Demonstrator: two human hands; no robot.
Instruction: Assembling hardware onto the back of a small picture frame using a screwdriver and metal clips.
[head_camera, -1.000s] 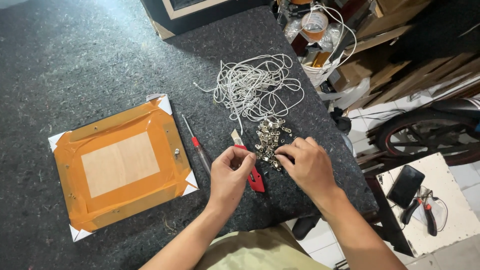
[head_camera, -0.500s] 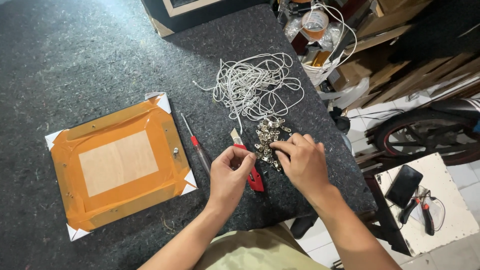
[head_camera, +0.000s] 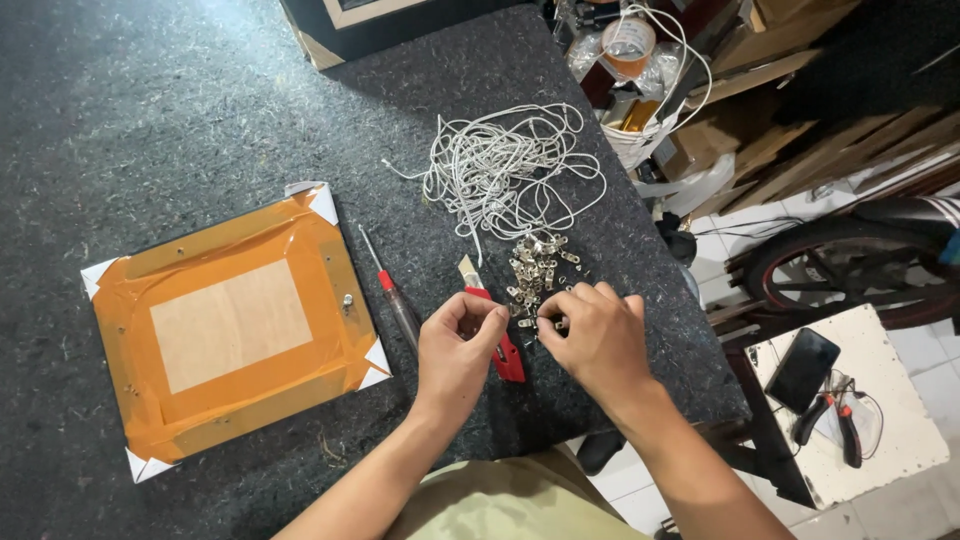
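Since the earlier frame our right hand (head_camera: 597, 335) has crept slightly toward the left hand (head_camera: 457, 350), fingers of both pinched together at the near end of the pile of small metal hanger clips (head_camera: 537, 270), near the table's (head_camera: 150, 110) right edge. We judge we are picking out one clip; whether either pinch holds one, we cannot tell. Next needs a clean lift. A red utility knife (head_camera: 497, 335) lies between the hands.

Right of the dark felt surface (head_camera: 200, 100), a black, blank-screened phone (head_camera: 802, 368) lies on a white stool. Beyond the surface's far right corner stand brown cardboard boxes (head_camera: 730, 130).
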